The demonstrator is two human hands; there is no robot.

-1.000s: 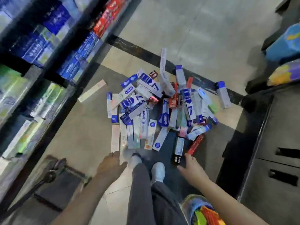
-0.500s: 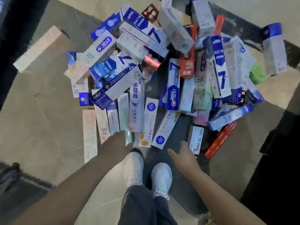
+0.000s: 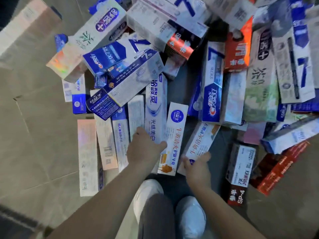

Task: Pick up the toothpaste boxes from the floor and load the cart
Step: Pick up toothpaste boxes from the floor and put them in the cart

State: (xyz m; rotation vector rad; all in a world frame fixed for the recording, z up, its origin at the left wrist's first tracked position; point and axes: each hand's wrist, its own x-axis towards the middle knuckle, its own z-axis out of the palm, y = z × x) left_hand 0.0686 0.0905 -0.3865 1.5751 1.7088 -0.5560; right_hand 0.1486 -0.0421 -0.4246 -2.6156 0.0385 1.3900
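Observation:
A big heap of toothpaste boxes [image 3: 155, 66] covers the floor ahead of my feet, mostly white and blue, a few red. My left hand [image 3: 144, 149] lies on the near ends of a pale blue-and-white box [image 3: 156, 116] and the box beside it, fingers wrapping over the blue-and-white one. My right hand [image 3: 196, 165] closes its fingers on the near end of a white box with orange lettering [image 3: 201, 140]. Between my hands lies a white box with a blue circle and orange print [image 3: 174, 135]. The cart is out of view.
My two white shoes [image 3: 189, 219] stand just behind the heap. A black-and-white box [image 3: 240, 169] and a red box [image 3: 278, 168] lie to the right. A long pinkish box [image 3: 86, 156] lies at the left on the beige tiled floor [image 3: 34, 135].
The view has dropped closer to the heap. Both hands have reached forward and down onto the near boxes; the right hand now grips a box end.

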